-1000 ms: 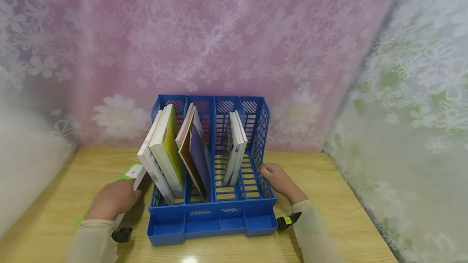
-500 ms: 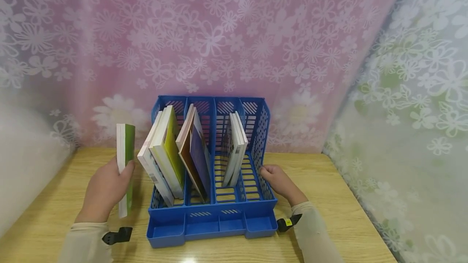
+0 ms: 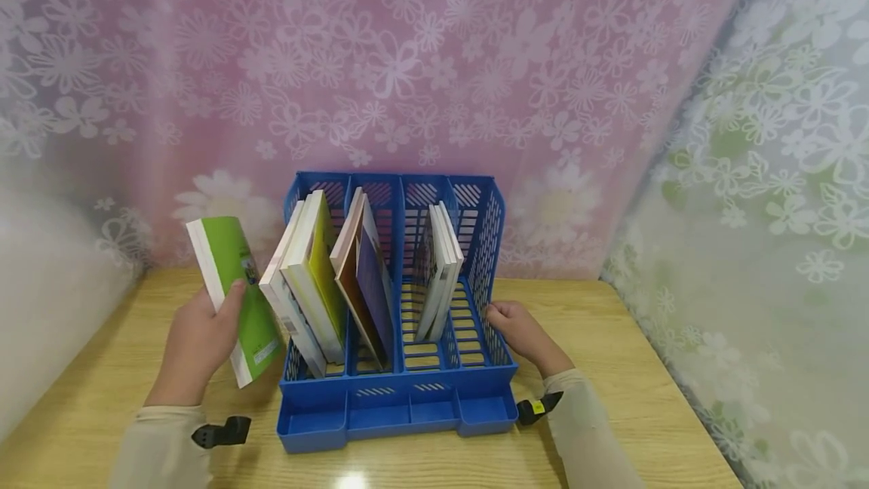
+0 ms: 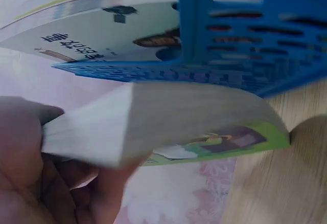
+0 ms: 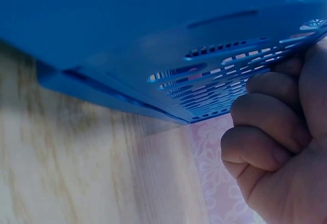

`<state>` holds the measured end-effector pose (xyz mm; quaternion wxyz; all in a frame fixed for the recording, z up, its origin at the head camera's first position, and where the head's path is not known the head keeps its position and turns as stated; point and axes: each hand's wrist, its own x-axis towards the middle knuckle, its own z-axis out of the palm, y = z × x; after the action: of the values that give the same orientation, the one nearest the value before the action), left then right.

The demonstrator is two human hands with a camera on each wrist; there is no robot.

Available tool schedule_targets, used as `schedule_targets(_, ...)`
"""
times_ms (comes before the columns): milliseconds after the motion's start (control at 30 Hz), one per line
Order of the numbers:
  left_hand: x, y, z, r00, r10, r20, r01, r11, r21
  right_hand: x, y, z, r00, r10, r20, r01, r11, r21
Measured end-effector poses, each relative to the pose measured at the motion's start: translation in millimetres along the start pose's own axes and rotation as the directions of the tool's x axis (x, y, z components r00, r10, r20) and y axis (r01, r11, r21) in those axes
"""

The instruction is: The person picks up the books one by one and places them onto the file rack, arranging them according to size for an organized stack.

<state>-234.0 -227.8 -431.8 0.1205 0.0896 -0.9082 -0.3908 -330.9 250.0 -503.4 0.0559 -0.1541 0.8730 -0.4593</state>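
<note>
In the head view, my left hand [image 3: 200,342] holds a green-covered book [image 3: 251,323] upright left of a blue desktop file rack [image 3: 397,382]. My thumb lies on the green cover and the fingers wrap behind the white page edges. The left wrist view shows the book's thick page block [image 4: 184,106] close beside the rack's perforated side wall [image 4: 245,45]. At the rack's right side, my right hand [image 3: 521,330] grips the front edge of the side wall, its fingers [image 5: 265,109] curled in the right wrist view. The thumb is hidden there.
Several books stand in the rack: white and yellow ones [image 3: 319,278] leaning at the left, brown and purple ones [image 3: 370,289] beside them, and thin white ones [image 3: 441,278] further right. Low trays [image 3: 376,417] run along the rack's front. A flowered curtain [image 3: 407,81] hangs behind the wooden table [image 3: 584,413].
The left hand has lifted the green book from the tabletop, stood it upright, then turned it so its green cover faces more toward the head camera. The right hand stays at the rack.
</note>
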Motion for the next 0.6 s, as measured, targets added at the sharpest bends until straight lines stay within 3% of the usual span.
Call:
schedule_targets(233, -2.9, 3.5, -13.3, 0.999, 0.018, 0.048, -0.025, 0.987, 0.158, 1, 1, 0, 1.0, 0.025, 0.002, -0.025, 1.0, 0.015)
schedule_targets(433, -12.0, 16.1, -27.7, 0.991, -0.02, 0.134, -0.008, 0.979, 0.202, 0, 2, 0, 1.0, 0.029, -0.002, -0.029, 1.0, 0.006)
schedule_targets(600, -16.6, 23.1, -30.2, 0.989, -0.04, 0.143, 0.006, 0.972, 0.234, 0, 1, 0, 1.0, 0.008, -0.009, -0.008, 1.0, 0.003)
